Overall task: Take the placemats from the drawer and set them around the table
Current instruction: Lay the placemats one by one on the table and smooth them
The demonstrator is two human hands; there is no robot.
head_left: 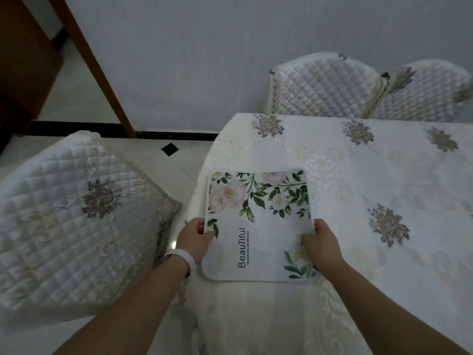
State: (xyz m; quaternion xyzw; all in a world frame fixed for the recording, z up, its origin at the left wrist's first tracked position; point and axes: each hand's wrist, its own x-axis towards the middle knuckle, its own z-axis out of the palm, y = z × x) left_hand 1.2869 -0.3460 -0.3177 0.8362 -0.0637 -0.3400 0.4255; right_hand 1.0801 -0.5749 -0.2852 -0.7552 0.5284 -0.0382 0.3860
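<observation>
A white placemat (258, 226) printed with flowers, green leaves and the word "Beautiful" lies over the near left end of the table (384, 175), which wears a cream embroidered cloth. My left hand (195, 239) grips the mat's left edge, thumb on top. My right hand (321, 243) holds its right edge, fingers pressing on the printed face. The mat looks flat on the cloth or just above it. No drawer and no other placemat is in view.
A chair with a quilted white cover (76, 213) stands close on the left of the table's end. Two more covered chairs (322, 85) (425, 90) stand against the far wall. A wooden door frame (97, 73) rises at the upper left above tiled floor (163, 160).
</observation>
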